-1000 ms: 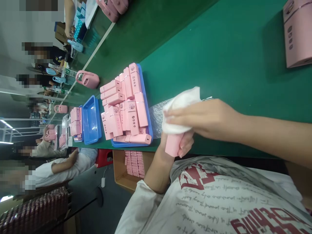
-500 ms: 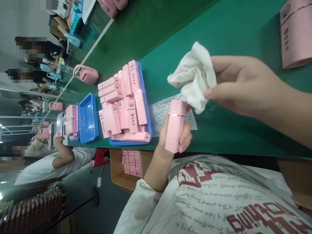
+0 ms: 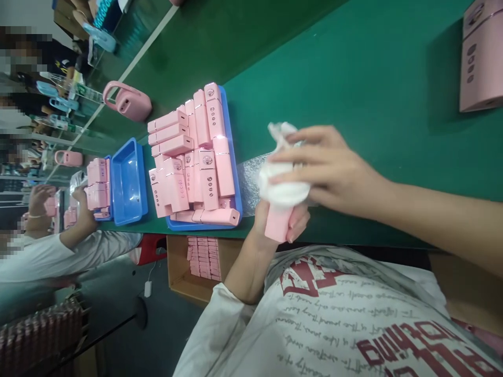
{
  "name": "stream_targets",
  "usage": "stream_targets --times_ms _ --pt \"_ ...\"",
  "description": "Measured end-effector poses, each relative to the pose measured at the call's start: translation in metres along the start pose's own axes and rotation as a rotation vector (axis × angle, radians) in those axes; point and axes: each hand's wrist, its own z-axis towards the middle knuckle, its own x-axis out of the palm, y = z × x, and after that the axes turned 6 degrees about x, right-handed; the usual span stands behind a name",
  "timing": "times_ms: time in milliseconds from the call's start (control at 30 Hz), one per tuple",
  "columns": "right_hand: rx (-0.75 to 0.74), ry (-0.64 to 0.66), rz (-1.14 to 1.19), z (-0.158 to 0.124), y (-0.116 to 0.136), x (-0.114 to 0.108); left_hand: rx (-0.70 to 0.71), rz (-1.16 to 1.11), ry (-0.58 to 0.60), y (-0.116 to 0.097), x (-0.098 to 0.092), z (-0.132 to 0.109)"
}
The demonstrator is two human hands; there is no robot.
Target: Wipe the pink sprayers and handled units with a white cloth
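My left hand (image 3: 297, 220) is closed round the lower end of a small pink rectangular device (image 3: 277, 226) and holds it upright at the near edge of the green table (image 3: 353, 78). My right hand (image 3: 338, 173) presses a bunched white cloth (image 3: 281, 180) over the device's top, fingers wrapped round the cloth. The upper part of the device is hidden under the cloth. Just to the left, a blue tray (image 3: 232, 152) is piled with several more pink devices (image 3: 204, 157).
A bubble-wrap sheet (image 3: 249, 178) lies between the tray and my hands. Further left are an empty blue tray (image 3: 128, 180) and a co-worker's hands (image 3: 82, 204). A pink box (image 3: 481, 57) stands far right. Under the table edge, a cardboard box (image 3: 202, 256) holds pink devices.
My right hand had lifted the cloth off the device half a second ago and has now come back down over its top. My left hand keeps its grip.
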Motion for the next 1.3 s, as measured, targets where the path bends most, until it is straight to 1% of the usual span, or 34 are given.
stream_targets --times_ms 67,133,167,233,267,300,367,433,467,533,600,633,700,733,767,800,833,900,967,1033,1067,1100,1133,1167,1200,1233,1300 --pt "0.096 0.017 -0.002 0.000 -0.002 0.000 0.061 -0.028 0.153 0.001 -0.001 -0.002" --pt "0.104 0.039 0.038 0.000 -0.003 0.000 0.105 -0.032 0.288 0.002 -0.001 -0.004" --pt "0.087 0.062 0.071 0.001 -0.002 0.000 0.106 -0.021 0.323 0.002 -0.002 -0.005" --pt "0.081 0.109 0.143 0.003 -0.002 -0.001 0.098 -0.020 0.310 0.001 -0.001 -0.005" --pt "0.117 0.111 0.181 0.004 -0.004 -0.002 0.099 -0.039 0.294 0.001 0.000 -0.006" --pt "0.190 0.096 0.221 0.006 -0.006 -0.003 0.105 -0.063 0.287 0.000 0.001 -0.006" --pt "0.415 0.006 0.310 0.009 -0.013 -0.008 0.127 -0.097 0.316 -0.001 0.003 -0.008" --pt "0.671 -0.139 0.451 0.012 -0.023 -0.012 0.167 -0.087 0.353 -0.001 0.004 -0.009" --pt "0.775 -0.202 0.552 0.013 -0.028 -0.013 0.197 -0.079 0.357 0.000 0.003 -0.009" --pt "0.897 -0.278 0.785 0.016 -0.037 -0.017 0.254 -0.086 0.351 0.001 0.001 -0.008" --pt "0.925 -0.287 0.959 0.021 -0.042 -0.022 0.277 -0.100 0.337 0.001 0.000 -0.007" --pt "0.919 -0.291 0.996 0.024 -0.043 -0.027 0.287 -0.104 0.314 0.001 0.001 -0.007" --pt "0.895 -0.319 0.990 0.031 -0.040 -0.040 0.310 -0.105 0.236 0.000 0.004 -0.008" --pt "0.887 -0.360 0.967 0.035 -0.038 -0.049 0.331 -0.106 0.184 -0.001 0.005 -0.009" --pt "0.875 -0.403 0.941 0.037 -0.035 -0.061 0.329 -0.107 0.142 -0.002 0.006 -0.010" --pt "0.840 -0.463 0.895 0.039 -0.032 -0.075 0.314 -0.099 0.132 -0.002 0.006 -0.010" --pt "0.796 -0.548 0.814 0.039 -0.029 -0.091 0.305 -0.079 0.154 -0.003 0.005 -0.010" --pt "0.673 -0.756 0.550 0.035 -0.020 -0.132 0.344 -0.040 0.200 -0.003 0.004 -0.009" --pt "0.504 -1.002 0.161 0.024 -0.008 -0.183 0.373 0.011 0.197 -0.002 0.005 -0.010" --pt "0.263 -1.250 -0.306 0.006 0.004 -0.240 0.375 0.051 0.178 -0.003 0.007 -0.013" --pt "0.191 -1.340 -0.562 -0.006 0.008 -0.268 0.370 0.065 0.172 -0.003 0.009 -0.015" --pt "0.163 -1.409 -0.780 -0.018 0.010 -0.294 0.365 0.073 0.167 -0.003 0.011 -0.017" --pt "0.215 -1.427 -0.954 -0.031 0.009 -0.317 0.361 0.079 0.163 -0.004 0.012 -0.018" --pt "0.370 -1.370 -1.076 -0.043 0.007 -0.335 0.357 0.084 0.160 -0.004 0.013 -0.019" --pt "0.568 -1.300 -1.134 -0.054 0.002 -0.350 0.352 0.088 0.157 -0.004 0.013 -0.019" --pt "0.655 -1.261 -1.117 -0.064 -0.003 -0.360 0.346 0.090 0.156 -0.004 0.013 -0.019" --pt "0.743 -1.192 -1.080 -0.079 -0.015 -0.371 0.335 0.089 0.156 -0.004 0.012 -0.018"
